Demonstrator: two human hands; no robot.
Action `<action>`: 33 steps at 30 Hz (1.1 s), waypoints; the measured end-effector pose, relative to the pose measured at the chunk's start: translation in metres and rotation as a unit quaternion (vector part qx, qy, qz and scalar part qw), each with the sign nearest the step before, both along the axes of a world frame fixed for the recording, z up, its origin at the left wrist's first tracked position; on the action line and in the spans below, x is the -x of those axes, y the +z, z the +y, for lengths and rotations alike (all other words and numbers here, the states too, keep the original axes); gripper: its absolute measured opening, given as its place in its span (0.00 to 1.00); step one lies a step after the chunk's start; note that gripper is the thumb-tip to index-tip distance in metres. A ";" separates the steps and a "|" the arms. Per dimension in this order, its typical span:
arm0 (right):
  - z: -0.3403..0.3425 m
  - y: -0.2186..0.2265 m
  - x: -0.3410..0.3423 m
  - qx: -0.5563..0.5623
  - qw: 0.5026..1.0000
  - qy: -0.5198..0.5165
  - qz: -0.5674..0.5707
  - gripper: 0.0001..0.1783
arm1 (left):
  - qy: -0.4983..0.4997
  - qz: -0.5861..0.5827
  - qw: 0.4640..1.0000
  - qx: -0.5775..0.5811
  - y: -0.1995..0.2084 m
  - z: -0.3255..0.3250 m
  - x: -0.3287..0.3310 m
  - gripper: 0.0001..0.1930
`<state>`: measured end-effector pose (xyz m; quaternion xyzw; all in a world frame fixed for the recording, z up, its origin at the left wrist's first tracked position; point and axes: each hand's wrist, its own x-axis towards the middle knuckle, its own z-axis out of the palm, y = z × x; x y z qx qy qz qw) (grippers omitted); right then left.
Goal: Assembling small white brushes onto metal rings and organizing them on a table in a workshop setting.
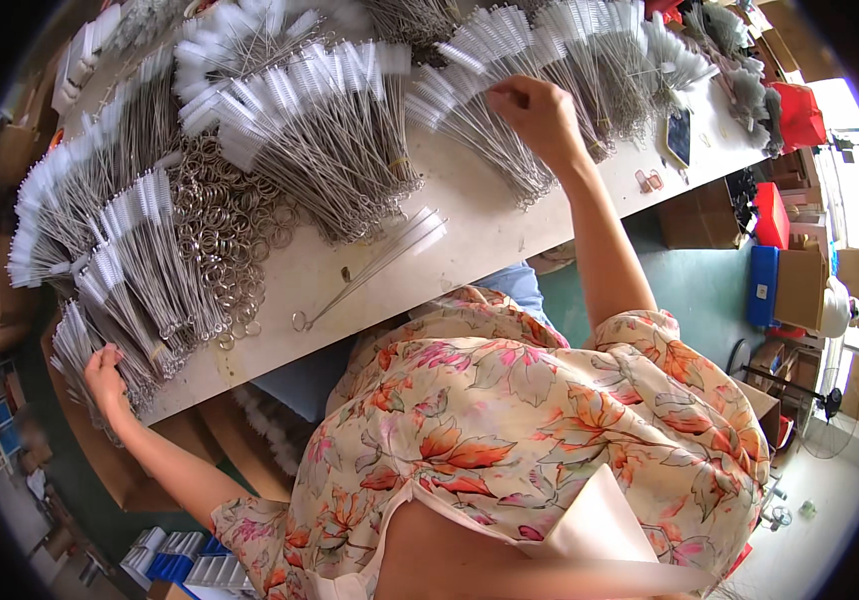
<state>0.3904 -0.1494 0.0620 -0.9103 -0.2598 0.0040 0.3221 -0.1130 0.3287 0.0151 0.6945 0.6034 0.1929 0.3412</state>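
Thin tube brushes with twisted-wire stems and white bristle heads lie in bundles over the white table. At its left corner my left hand (107, 378) is closed on the wire stems of a bundle of tube brushes (74, 345). Farther off to the right, my right hand (542, 115) hovers over another brush bundle (495, 140), with its fingers curled into a pinch. What those fingertips hold, if anything, is too small to make out. A few loose brushes (375, 262) lie together on the table in front of me, one ending in a metal ring (300, 321).
Metal rings (215, 225) form a pile between the left and middle brush bundles (320, 140). The table (470, 235) slopes across the view, its near edge close to my body. A phone (679, 137) lies at its right. Boxes (700, 215) and a fan (830, 405) stand beyond.
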 end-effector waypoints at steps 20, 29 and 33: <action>-0.080 0.067 -0.153 -0.327 0.937 -0.117 -0.037 0.11 | 0.037 -0.294 0.948 -0.119 0.082 -0.097 -0.097 0.15; -0.224 -0.023 -0.272 0.088 0.945 -0.309 -0.066 0.16 | -0.012 -0.307 0.951 -0.015 0.057 -0.125 -0.100 0.17; -0.219 -0.029 -0.268 0.048 0.963 -0.259 0.055 0.17 | -0.029 -0.322 0.946 0.014 0.050 -0.130 -0.100 0.17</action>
